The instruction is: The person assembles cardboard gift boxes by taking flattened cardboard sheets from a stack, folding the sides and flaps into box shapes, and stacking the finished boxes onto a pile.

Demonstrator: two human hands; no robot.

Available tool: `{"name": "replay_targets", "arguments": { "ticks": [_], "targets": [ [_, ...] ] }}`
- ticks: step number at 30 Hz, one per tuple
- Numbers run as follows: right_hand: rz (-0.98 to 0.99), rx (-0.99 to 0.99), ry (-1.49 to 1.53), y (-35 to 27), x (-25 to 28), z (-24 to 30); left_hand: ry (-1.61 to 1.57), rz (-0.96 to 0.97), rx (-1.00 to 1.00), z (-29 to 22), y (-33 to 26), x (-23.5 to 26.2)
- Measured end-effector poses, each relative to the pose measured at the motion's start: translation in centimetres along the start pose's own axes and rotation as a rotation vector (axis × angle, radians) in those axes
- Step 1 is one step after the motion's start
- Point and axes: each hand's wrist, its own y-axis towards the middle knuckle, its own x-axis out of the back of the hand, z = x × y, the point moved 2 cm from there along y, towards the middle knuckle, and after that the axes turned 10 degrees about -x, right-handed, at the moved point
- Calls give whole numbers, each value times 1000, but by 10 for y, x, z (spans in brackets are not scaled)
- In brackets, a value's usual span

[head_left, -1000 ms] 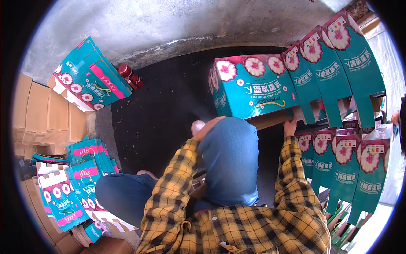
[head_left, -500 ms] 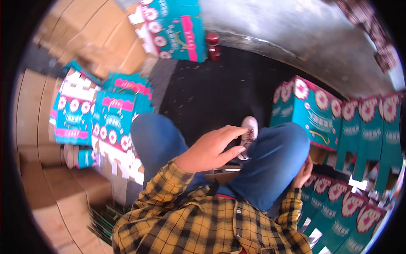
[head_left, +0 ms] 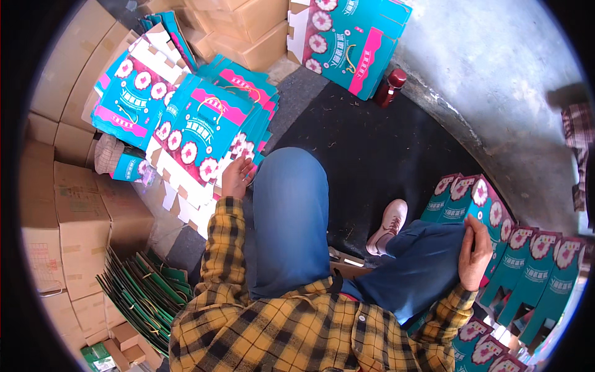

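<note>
My left hand (head_left: 237,177) is beside my left knee, at the near right edge of a pile of flat teal and pink cardboard gift boxes (head_left: 207,118). Its fingers are loosely bent and apart, with nothing seen in them; whether they touch the boxes I cannot tell. My right hand (head_left: 475,253) rests by my right knee with its fingers raised and partly spread, holding nothing visible. Just past it stands a row of folded-up teal gift boxes (head_left: 496,208) with flower prints. A second flat gift box (head_left: 124,96) overlaps the pile on the left.
Brown cartons (head_left: 80,204) are stacked along the left. Green folded sheets with cords (head_left: 145,297) stand at lower left. Far off, a large teal board (head_left: 356,46) leans near a dark red flask (head_left: 390,87). A black mat (head_left: 347,149) covers the floor before a grey wall (head_left: 471,68).
My view has swung left. My left hand has gone from above my lap to the pile of flat boxes. My right hand has come up from beside my thigh to my right knee.
</note>
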Motion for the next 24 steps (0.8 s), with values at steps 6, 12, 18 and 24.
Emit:
{"name": "replay_targets", "arguments": {
  "ticks": [6,12,18,24],
  "targets": [
    [122,-55,-133,13,-18,17,-529,-337,193,87,96,85],
    [197,-54,-191,22,-36,28,-570,-372,45,99,167,142],
    [237,-79,-211,26,-43,30,-705,-518,116,103,192,160],
    [230,-79,-307,28,-42,30,-810,-675,197,117,180,118]
  ]
}}
